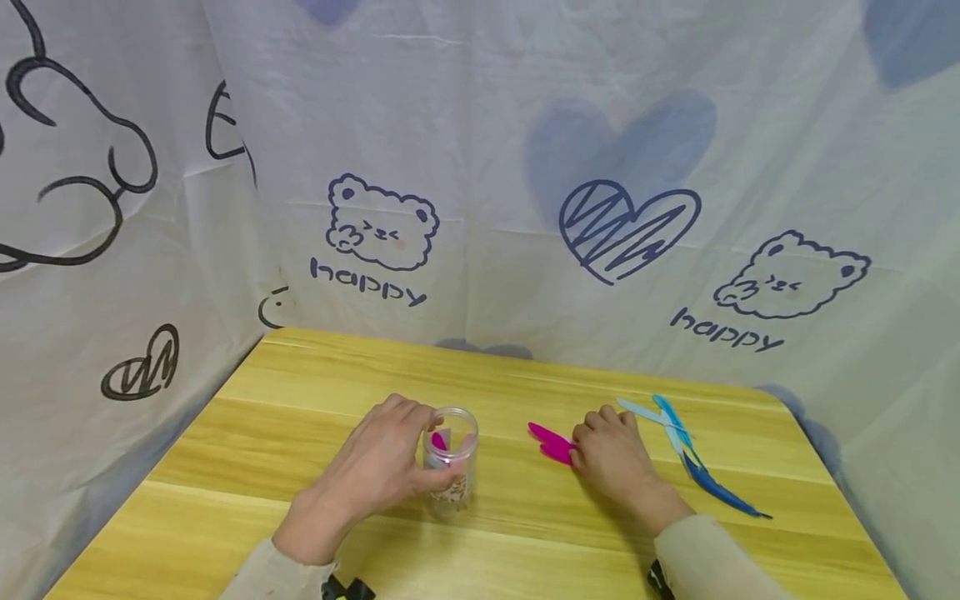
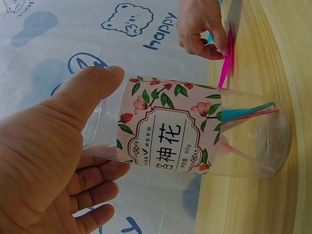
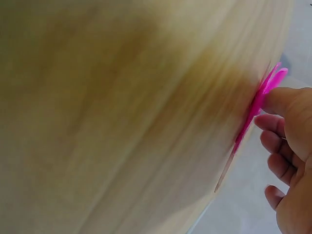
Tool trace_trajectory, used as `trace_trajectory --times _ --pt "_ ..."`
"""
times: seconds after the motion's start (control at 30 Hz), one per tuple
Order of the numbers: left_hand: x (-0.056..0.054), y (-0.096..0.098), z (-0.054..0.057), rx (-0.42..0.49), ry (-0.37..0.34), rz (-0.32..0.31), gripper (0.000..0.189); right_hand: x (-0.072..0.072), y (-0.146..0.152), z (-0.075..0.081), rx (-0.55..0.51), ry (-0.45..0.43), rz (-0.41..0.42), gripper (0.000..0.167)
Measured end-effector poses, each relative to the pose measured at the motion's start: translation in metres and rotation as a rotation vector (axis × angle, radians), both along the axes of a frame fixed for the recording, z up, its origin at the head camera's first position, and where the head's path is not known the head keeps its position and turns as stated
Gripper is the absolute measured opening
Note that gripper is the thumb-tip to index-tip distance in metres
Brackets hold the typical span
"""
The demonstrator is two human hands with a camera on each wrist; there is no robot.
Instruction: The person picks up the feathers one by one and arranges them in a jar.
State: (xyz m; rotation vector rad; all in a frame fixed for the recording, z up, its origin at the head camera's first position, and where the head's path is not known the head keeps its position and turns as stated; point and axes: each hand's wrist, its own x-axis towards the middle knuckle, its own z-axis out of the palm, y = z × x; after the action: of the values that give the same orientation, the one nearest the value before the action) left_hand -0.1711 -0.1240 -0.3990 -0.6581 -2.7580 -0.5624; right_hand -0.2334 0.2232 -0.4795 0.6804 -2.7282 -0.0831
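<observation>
Cloth (image 1: 487, 125): It is hung behind and on the left, printed with hearts, bears and the word "happy"; its upper part is cut off by the frame.
Surface (image 1: 315, 375): All objects are carried by this wood-patterned top; its near edge is not shown.
Left hand (image 1: 375, 467): The clear jar (image 1: 463, 454) is grasped near its mouth, thumb on one side and fingers on the other, probably so that such a light vessel is not tipped.
Right hand (image 1: 615, 454): Magenta feathers (image 1: 551, 437) are pinched low, likely because thin, flat things are best taken at the edge. The pinch is partly covered in the head view.
Jar: It is held upright between the two hands, with its uncovered mouth upward.
Blue feathers (image 1: 716, 487): Pale, bright and dark ones are laid crossing, beside the right hand, within its easy reach as it seems.
Magenta feathers: Two tips are pointed toward the jar; whether one or both are pinched cannot be determined.
Paper label (image 2: 168, 129): The jar's middle is wrapped by it, so the inner feathers (image 2: 243, 112) are partly hidden and cannot be counted.
</observation>
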Motion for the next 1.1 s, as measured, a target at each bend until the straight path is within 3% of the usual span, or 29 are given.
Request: trace_trajectory --times 0.6,0.73,1.1 --pt "0.0 -0.001 -0.002 0.007 -0.028 0.007 0.059 -0.004 -0.011 0.007 0.017 -0.195 -0.096 0.015" --pt "0.0 -0.001 -0.002 0.001 -0.021 0.007 0.062 -0.005 -0.01 0.005 0.031 -0.159 -0.094 0.017" --pt "0.0 0.0 0.001 -0.003 -0.031 0.006 0.063 -0.003 -0.002 0.002 0.02 0.062 0.007 0.024"
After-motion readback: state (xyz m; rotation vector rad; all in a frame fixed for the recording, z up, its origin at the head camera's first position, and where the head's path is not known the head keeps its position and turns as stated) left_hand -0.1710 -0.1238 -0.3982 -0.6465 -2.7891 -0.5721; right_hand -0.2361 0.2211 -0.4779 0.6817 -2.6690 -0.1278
